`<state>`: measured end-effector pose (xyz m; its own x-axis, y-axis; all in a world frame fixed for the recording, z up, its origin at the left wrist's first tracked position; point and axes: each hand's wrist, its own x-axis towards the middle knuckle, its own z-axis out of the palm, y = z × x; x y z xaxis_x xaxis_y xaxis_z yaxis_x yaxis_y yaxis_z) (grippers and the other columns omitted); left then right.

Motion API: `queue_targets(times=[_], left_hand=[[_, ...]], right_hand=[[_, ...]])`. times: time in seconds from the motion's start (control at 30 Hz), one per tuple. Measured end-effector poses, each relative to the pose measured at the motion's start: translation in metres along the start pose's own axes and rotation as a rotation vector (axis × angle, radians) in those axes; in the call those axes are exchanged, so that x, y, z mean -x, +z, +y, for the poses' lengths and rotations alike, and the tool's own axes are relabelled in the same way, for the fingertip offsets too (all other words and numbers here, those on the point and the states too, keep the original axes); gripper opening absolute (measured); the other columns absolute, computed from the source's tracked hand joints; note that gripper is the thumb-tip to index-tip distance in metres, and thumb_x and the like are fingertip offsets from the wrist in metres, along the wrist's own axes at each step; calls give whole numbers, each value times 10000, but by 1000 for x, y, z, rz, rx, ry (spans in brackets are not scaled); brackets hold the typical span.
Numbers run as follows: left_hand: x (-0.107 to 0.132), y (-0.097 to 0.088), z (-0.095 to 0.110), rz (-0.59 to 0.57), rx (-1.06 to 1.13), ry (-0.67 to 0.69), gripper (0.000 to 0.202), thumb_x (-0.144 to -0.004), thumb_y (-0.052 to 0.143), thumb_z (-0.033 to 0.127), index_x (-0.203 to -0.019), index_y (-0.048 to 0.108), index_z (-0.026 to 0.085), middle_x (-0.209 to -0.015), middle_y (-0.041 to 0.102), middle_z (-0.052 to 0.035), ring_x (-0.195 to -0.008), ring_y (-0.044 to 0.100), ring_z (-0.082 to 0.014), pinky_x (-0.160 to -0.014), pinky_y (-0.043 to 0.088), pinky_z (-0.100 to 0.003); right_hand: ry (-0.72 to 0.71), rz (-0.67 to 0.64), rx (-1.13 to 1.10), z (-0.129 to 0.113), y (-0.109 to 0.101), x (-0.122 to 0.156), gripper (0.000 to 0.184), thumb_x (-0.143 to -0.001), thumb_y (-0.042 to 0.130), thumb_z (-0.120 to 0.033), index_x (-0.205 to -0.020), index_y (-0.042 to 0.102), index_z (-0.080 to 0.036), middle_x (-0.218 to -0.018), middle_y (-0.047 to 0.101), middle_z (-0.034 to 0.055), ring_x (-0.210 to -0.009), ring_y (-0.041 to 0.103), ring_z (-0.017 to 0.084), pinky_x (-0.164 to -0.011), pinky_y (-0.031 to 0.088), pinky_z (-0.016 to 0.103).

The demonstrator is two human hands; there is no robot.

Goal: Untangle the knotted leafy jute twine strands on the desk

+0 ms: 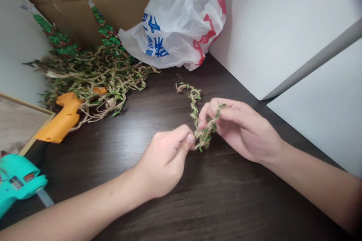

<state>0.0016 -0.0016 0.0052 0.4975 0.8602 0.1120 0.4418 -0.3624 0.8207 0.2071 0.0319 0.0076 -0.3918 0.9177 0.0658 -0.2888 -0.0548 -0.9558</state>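
A short length of jute twine with small green leaves (194,99) lies on the dark wooden table (220,203) and runs up into both hands. My left hand (166,158) pinches its bunched near end between thumb and forefinger. My right hand (240,126) is closed around the twine just to the right, with leaves showing between its fingers. The two hands almost touch at the bunch.
A heap of the same leafy twine (98,75) lies at the back left, with green beaded cones (56,37) behind it. An orange glue gun (60,118) and a teal glue gun (17,180) rest at left. A plastic bag (181,26), cardboard and white boards border the back and right.
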Motion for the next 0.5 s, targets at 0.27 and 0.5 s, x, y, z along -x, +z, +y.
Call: queue_targets(times=[0.27,0.5], left_hand=[[0,0,-2,-37,-17,39,307,-1092,412,227,-792,474,203,-664,499,52,-589,466,-102,-625,369,-248],[-1,0,-1,-16,29,-8,336,-1097,426,264,-774,497,201,-682,542,39,-614,503,-112,-639,388,-256]], right_hand=[[13,-153,-144,-11,-7,1,299,-844,604,-248,-547,607,-219,-531,529,43,-618,537,221,-649,490,392],[-72,-107,-64,-14,-7,4,294,-943,544,-262,-784,791,-251,-1328,768,46,-1273,687,316,-1085,536,547]])
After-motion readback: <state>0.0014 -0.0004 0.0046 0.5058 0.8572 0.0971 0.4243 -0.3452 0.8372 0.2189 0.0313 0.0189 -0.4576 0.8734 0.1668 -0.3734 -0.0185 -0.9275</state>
